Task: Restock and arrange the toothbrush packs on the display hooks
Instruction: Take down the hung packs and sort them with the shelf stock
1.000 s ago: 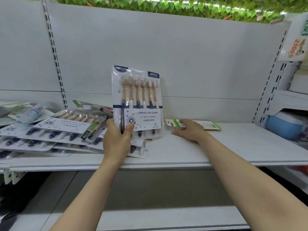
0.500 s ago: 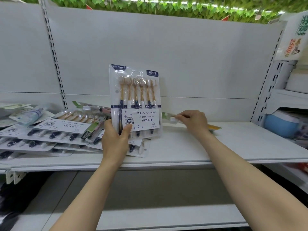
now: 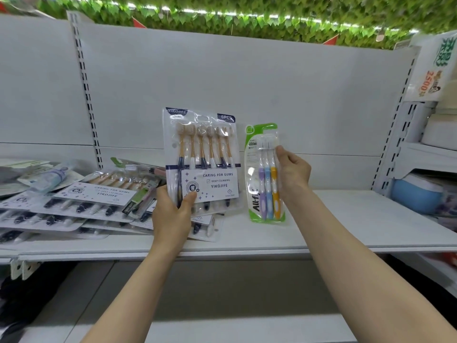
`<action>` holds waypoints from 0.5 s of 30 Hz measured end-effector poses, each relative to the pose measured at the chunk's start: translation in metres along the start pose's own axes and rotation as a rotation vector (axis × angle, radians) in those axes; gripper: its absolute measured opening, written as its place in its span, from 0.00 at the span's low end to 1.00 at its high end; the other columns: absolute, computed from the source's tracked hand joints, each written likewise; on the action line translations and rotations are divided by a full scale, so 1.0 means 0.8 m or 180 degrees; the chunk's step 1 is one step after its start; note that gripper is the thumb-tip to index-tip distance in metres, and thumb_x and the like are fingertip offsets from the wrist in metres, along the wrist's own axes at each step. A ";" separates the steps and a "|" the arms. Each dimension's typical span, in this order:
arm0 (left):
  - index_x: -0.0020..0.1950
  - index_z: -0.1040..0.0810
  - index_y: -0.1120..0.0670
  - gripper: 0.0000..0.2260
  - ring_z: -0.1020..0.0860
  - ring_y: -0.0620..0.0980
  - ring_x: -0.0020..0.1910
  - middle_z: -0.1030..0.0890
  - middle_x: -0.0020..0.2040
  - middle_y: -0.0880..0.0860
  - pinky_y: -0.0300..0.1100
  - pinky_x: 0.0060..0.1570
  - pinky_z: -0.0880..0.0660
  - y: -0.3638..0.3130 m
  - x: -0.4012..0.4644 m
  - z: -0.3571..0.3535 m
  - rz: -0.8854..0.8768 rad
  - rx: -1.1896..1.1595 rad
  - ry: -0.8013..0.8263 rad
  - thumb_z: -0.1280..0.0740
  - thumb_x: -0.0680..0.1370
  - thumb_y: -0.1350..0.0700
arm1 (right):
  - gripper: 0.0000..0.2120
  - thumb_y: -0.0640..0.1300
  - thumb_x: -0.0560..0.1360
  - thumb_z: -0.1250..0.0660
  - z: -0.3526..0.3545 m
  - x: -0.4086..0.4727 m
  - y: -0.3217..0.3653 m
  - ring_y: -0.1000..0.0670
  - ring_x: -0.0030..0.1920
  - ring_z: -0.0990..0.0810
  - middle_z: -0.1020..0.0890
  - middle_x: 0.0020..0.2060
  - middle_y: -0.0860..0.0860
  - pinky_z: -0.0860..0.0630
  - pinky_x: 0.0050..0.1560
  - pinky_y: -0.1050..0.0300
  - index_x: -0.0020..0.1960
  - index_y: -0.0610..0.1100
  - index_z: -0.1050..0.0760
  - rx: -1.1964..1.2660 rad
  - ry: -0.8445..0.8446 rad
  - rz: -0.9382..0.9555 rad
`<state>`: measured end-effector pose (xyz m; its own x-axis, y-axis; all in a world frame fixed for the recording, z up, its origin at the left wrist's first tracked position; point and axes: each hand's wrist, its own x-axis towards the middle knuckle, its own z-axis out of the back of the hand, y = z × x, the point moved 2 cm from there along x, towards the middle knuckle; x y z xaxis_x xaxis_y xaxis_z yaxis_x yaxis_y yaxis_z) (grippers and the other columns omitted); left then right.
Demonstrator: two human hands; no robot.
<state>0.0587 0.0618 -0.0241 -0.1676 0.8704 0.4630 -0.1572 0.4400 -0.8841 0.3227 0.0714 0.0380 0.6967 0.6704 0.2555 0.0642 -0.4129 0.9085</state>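
My left hand (image 3: 173,214) grips the lower left corner of a six-piece toothbrush pack (image 3: 205,157) and holds it upright above the white shelf (image 3: 346,226). To its right, my right hand (image 3: 293,173) pinches the edge of a green three-brush pack (image 3: 264,174) with purple, blue and orange brushes, also upright, its bottom edge near the shelf. A heap of similar toothbrush packs (image 3: 81,204) lies flat on the shelf's left part, some under the held six-piece pack. No display hooks are visible on the white back panel (image 3: 247,82).
Slotted uprights (image 3: 86,95) run up the back panel at left and right. A blue container (image 3: 418,196) sits on the neighbouring shelf at the right. A lower shelf (image 3: 222,328) lies beneath. Green artificial leaves (image 3: 247,18) hang above.
My right hand has picked the green pack up from lying flat on the shelf and turned it upright. The left hand keeps the six-piece pack held up in about the same place.
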 end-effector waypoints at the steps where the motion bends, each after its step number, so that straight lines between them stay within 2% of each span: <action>1: 0.58 0.29 0.52 0.12 0.23 0.41 0.46 0.21 0.47 0.45 0.39 0.41 0.30 0.000 0.000 0.000 -0.0012 0.0022 0.0000 0.31 0.78 0.52 | 0.11 0.50 0.76 0.27 0.000 0.001 -0.007 0.51 0.40 0.16 0.14 0.37 0.50 0.18 0.48 0.52 0.42 0.42 0.16 -0.0097 0.0002 0.0045; 4: 0.58 0.29 0.53 0.12 0.24 0.39 0.45 0.21 0.47 0.45 0.34 0.40 0.32 0.001 0.000 -0.001 -0.0026 0.0064 0.0000 0.30 0.78 0.52 | 0.13 0.53 0.73 0.25 -0.002 -0.004 -0.023 0.50 0.46 0.13 0.13 0.44 0.50 0.17 0.53 0.47 0.52 0.46 0.17 -0.0493 0.0304 -0.0038; 6: 0.58 0.29 0.53 0.12 0.24 0.37 0.45 0.21 0.47 0.44 0.33 0.39 0.32 0.001 0.000 0.000 -0.0011 0.0071 0.0000 0.31 0.78 0.52 | 0.21 0.48 0.69 0.21 -0.003 -0.010 -0.036 0.49 0.48 0.14 0.14 0.49 0.50 0.17 0.54 0.45 0.59 0.46 0.22 -0.0860 0.0595 -0.0079; 8: 0.59 0.29 0.53 0.13 0.24 0.37 0.46 0.21 0.48 0.43 0.34 0.40 0.31 0.001 0.000 0.000 -0.0009 0.0075 -0.0009 0.31 0.78 0.52 | 0.25 0.42 0.68 0.20 0.000 -0.017 -0.044 0.48 0.49 0.14 0.15 0.52 0.48 0.18 0.55 0.45 0.62 0.46 0.24 -0.0971 0.0706 -0.0077; 10: 0.59 0.29 0.53 0.13 0.23 0.38 0.46 0.21 0.48 0.43 0.36 0.41 0.30 0.001 0.001 0.000 -0.0011 0.0067 -0.0008 0.31 0.78 0.52 | 0.25 0.40 0.69 0.21 0.006 -0.021 -0.043 0.48 0.49 0.14 0.16 0.53 0.47 0.17 0.53 0.47 0.63 0.45 0.25 -0.0804 0.0710 -0.0049; 13: 0.59 0.29 0.53 0.13 0.23 0.40 0.46 0.21 0.47 0.45 0.39 0.41 0.29 -0.002 -0.001 0.000 -0.0034 0.0075 0.0023 0.31 0.78 0.51 | 0.24 0.40 0.72 0.23 0.014 -0.028 -0.032 0.50 0.44 0.13 0.15 0.50 0.47 0.17 0.43 0.57 0.65 0.46 0.28 -0.0566 0.0711 -0.0020; 15: 0.59 0.29 0.54 0.13 0.23 0.41 0.46 0.21 0.48 0.46 0.37 0.41 0.29 -0.005 -0.004 0.001 -0.0031 0.0009 0.0034 0.31 0.78 0.52 | 0.24 0.40 0.73 0.24 0.018 -0.032 -0.024 0.48 0.44 0.13 0.15 0.50 0.45 0.16 0.44 0.54 0.66 0.46 0.28 -0.0392 0.0760 -0.0018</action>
<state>0.0591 0.0571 -0.0217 -0.1555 0.8684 0.4709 -0.1616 0.4479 -0.8794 0.3138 0.0531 0.0091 0.5073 0.8050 0.3077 -0.0301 -0.3402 0.9399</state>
